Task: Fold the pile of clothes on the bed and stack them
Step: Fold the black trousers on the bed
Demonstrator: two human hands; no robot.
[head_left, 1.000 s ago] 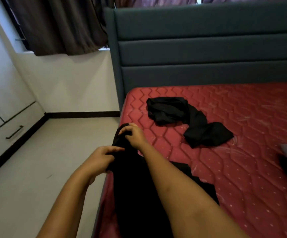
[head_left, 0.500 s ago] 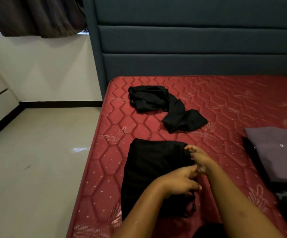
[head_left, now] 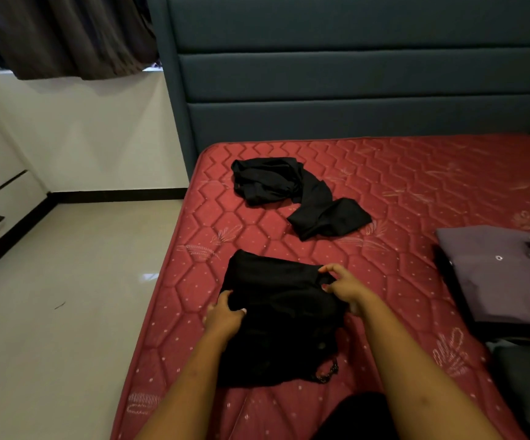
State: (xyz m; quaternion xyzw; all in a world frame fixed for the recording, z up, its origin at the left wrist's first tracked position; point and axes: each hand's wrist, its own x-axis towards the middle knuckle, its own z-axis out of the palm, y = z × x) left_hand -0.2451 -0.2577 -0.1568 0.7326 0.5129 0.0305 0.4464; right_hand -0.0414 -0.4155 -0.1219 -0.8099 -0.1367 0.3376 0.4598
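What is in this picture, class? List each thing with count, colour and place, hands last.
mattress: one, red, centre and right
headboard: one, dark teal, behind the mattress
flat garment: one, black, near edge of the mattress
crumpled garment: one, black, farther up the mattress
folded shirt: one, greyish purple, right edge
curtain: one, dark brown, top left
floor: one, cream, left
drawer: one, white, black handle, far left
left hand: one, grips the flat garment's left edge
right hand: one, pinches its far right corner
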